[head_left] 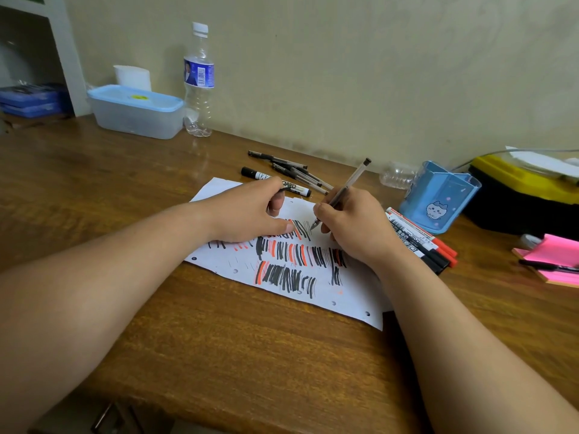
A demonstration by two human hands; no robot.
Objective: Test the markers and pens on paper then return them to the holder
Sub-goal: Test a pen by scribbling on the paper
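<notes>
Reads as a home desk corner, not an office. Wooden desk (188, 355) sits against a plain painted wall (376, 73), grubby along its lower edge. Household clutter at the back: water bottle (198, 79), plastic food box (136, 115) with a blue lid, tissue (133, 77) behind it. Blue holder (438, 198) has a cartoon cat print, so personal stationery. Pink sticky notes (554, 255) at the right edge. Yellow-and-black case (517, 189) behind the holder, cable (488, 153) running above it. White shelf (65, 51) far left with blue boxes (31, 100) stacked inside. Loose pens (291, 167) and markers (419, 242) around a scribbled sheet (344, 296). Metal handle (101, 418) shows below the front edge.
</notes>
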